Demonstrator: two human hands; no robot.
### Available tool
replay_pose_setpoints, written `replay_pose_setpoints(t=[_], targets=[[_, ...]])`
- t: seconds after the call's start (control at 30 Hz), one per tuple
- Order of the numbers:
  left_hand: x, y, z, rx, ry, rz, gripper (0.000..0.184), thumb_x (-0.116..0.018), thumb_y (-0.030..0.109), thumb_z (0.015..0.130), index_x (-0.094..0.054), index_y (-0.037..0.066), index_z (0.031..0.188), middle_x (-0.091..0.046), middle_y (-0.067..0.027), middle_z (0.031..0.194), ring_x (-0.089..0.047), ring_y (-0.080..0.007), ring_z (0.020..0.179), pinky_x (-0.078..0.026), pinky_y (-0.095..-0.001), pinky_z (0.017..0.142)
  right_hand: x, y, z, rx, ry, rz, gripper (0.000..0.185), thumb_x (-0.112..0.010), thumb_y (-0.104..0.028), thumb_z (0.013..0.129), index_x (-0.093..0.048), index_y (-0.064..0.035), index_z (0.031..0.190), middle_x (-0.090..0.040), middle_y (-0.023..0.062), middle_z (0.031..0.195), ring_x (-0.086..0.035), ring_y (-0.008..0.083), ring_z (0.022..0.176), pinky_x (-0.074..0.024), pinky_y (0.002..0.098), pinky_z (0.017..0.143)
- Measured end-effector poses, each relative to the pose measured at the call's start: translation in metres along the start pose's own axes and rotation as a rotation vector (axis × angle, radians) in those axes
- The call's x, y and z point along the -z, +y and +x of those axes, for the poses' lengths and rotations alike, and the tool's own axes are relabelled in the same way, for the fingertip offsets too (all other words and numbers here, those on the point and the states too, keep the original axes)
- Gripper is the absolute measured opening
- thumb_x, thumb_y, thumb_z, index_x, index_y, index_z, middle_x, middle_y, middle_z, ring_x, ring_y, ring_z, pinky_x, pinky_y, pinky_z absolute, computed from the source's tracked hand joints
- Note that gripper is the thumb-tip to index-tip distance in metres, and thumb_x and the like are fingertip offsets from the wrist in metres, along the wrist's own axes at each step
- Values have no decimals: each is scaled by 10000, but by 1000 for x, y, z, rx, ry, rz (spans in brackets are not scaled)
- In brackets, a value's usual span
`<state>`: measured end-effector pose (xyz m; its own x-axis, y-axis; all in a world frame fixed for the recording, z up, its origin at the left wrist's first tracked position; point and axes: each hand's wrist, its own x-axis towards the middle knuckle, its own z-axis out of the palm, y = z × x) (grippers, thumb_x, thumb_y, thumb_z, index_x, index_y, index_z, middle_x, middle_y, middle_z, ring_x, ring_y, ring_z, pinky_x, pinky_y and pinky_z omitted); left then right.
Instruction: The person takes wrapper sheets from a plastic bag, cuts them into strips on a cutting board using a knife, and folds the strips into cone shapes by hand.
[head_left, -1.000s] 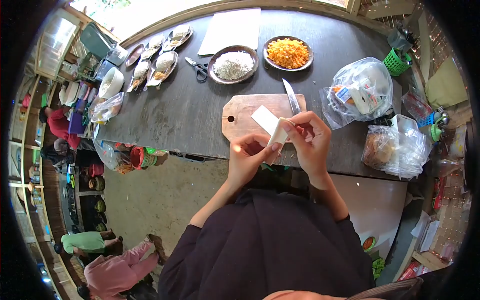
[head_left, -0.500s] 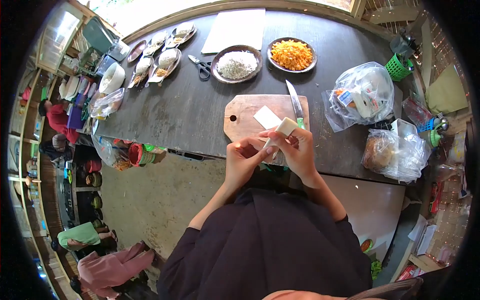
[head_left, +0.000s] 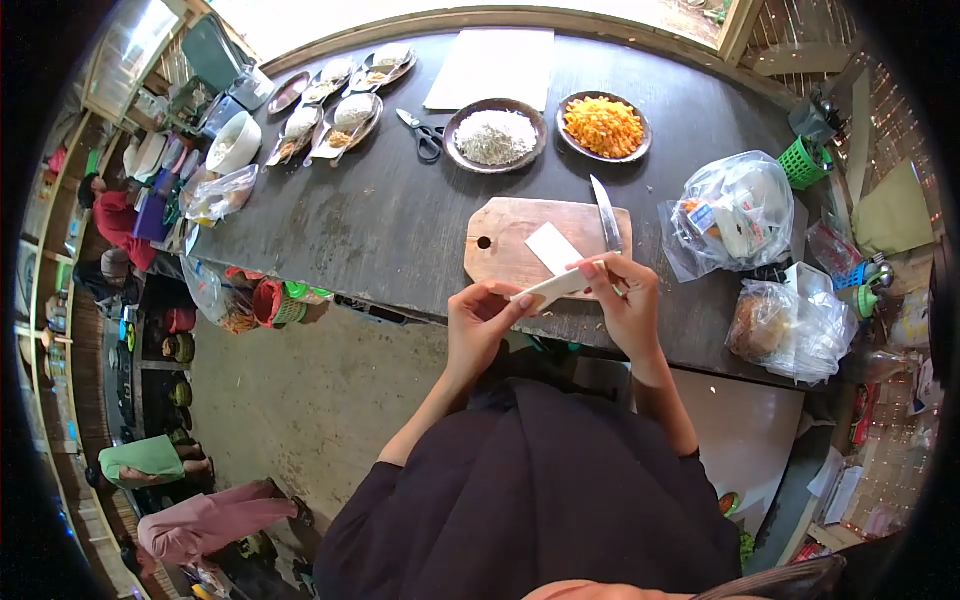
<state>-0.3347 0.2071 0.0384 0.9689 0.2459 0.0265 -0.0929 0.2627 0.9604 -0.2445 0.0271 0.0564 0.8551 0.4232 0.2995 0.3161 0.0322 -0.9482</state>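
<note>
My left hand (head_left: pixel 477 325) and my right hand (head_left: pixel 626 300) pinch opposite ends of a pale cream, flat rectangular piece (head_left: pixel 552 289), held at a slant over the near edge of the cutting board (head_left: pixel 505 225). It looks like a folded sheet or thin slab; I cannot tell which. Another white flat piece (head_left: pixel 551 246) lies on the board, just beyond my fingers. On the board's right side rests a knife (head_left: pixel 606 215), blade pointing away and its handle hidden by my right hand.
Beyond the board stand a bowl of white shreds (head_left: pixel 496 137) and a plate of orange diced pieces (head_left: pixel 604 128). Scissors (head_left: pixel 426 140) lie to their left. Plastic bags (head_left: pixel 735 210) fill the right side. Several small plates (head_left: pixel 345 128) sit at far left. Other people (head_left: pixel 215 520) are at lower left.
The cream piece has swung from upright to a flatter slant, showing its long side. My hands are farther apart, the right one shifted right and lower. The whole view has shifted slightly.
</note>
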Motion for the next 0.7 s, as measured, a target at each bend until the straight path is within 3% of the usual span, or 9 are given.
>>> replay_pose_setpoints(t=[0.1, 0.2, 0.4, 0.7], targets=[[12, -4, 6, -76, 83, -91, 84, -732, 29, 871, -670, -14, 908, -718, -99, 836, -693, -154, 773, -572, -299, 742, -2, 2, -5, -50, 8, 80, 155, -647, -110, 961, -653, 23, 882, -693, 70, 768, -710, 136, 749, -550, 231, 614], [23, 3, 10, -107, 121, -49, 84, -739, 27, 866, -678, -11, 909, -715, -75, 827, -685, -134, 770, -555, -274, 735, -9, -3, -7, -93, 8, 100, 168, -645, -92, 958, -613, 21, 838, -696, 90, 784, -713, 150, 729, -580, 254, 646], [56, 16, 21, -83, 17, 73, 78, -753, 11, 850, -688, -17, 883, -719, -90, 828, -682, -123, 766, -543, -251, 721, -32, 6, -9, -162, -17, 352, 137, -621, -88, 971, -596, 34, 912, -698, 122, 820, -716, 181, 739, -609, 291, 686], [103, 35, 45, 14, -101, 121, 112, -768, 6, 834, -689, -42, 898, -721, -108, 832, -693, -136, 802, -561, -260, 729, -70, 11, -5, -218, 68, 237, 123, -635, -93, 968, -610, 12, 908, -695, 99, 814, -717, 167, 744, -532, 224, 610]])
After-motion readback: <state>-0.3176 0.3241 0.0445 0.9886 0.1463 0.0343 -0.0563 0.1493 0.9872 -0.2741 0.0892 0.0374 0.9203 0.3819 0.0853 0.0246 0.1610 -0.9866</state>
